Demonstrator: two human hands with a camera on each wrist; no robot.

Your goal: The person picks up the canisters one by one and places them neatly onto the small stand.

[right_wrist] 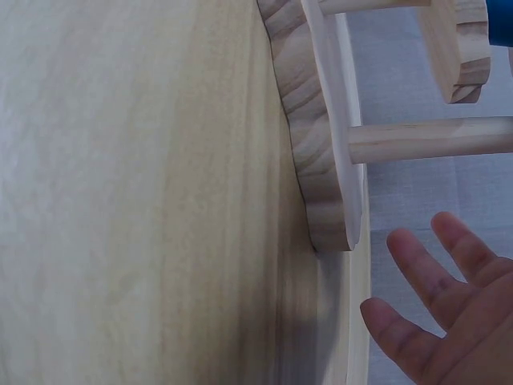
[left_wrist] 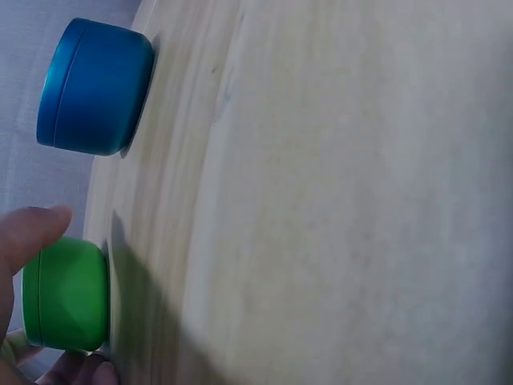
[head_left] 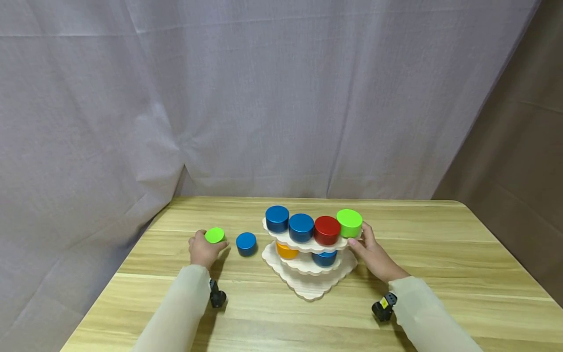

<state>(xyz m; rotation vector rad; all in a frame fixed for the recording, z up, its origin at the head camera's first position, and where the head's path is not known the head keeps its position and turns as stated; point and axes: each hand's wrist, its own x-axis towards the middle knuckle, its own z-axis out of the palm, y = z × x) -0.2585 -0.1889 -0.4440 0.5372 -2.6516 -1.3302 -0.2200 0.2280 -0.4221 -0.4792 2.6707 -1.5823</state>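
On the table at left, my left hand [head_left: 204,250] grips a small round green tin [left_wrist: 70,293], thumb on one side and fingers round the other. A blue tin [head_left: 246,244] stands just right of it. My right hand [head_left: 375,256] is at the right corner of a tiered wooden stand [head_left: 310,288] with scalloped edges. It holds another green tin [head_left: 349,223] on the top tier, thumb at the tin's base and fingers by its right side. Three spread fingers [right_wrist: 421,277] show in the right wrist view.
Along the top tier sit two blue tins [head_left: 301,228] and a red tin [head_left: 327,230]. Below are an orange tin [head_left: 287,251] and a blue tin [head_left: 324,258], partly hidden. Dowels [right_wrist: 433,139] join the tiers. A grey curtain [head_left: 264,98] hangs behind the wooden table [head_left: 440,234].
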